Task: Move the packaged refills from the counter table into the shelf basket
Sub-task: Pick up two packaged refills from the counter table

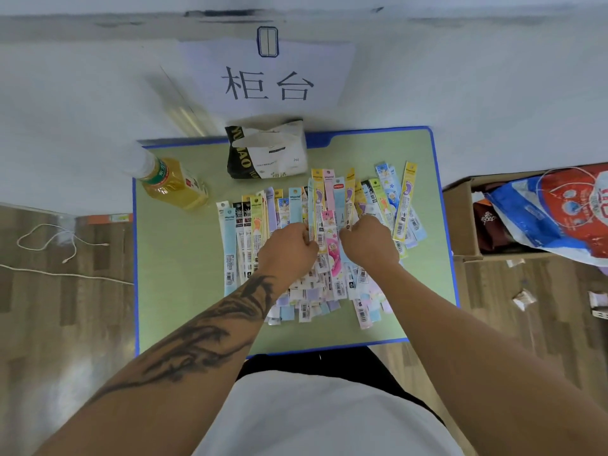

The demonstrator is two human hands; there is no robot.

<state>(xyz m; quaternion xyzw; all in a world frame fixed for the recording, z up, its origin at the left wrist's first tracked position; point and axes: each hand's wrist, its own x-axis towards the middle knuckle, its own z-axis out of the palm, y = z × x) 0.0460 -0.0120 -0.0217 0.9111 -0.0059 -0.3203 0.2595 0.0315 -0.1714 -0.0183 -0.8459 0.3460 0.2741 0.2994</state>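
We see the packaged refills (297,205) spread in a wide, overlapping heap across the middle and right of the green tabletop (184,291), their long thin packets lying mostly lengthwise, away from us. Both hands are down in the heap. The left hand (288,250) has its fingers curled into the packets left of a pink cartoon packet (330,240); the right hand (368,241) is curled the same way on the other side of it, so that packet shows in the gap between the 2 fists. Each hand seems to be gripping packets, though how many we cannot tell. The left forearm carries a dark tattoo.

At the tabletop's far left a bottle of yellow drink (171,182) lies tilted, and a black-and-white bag (266,153) sits at the far edge, just behind the refills. A paper sign (266,77) with 2 large characters hangs on the wall beyond. To the right stands a cardboard box (460,205) with a red-and-blue sack (559,209) in it. A white cord (59,245) lies on the floor at left.
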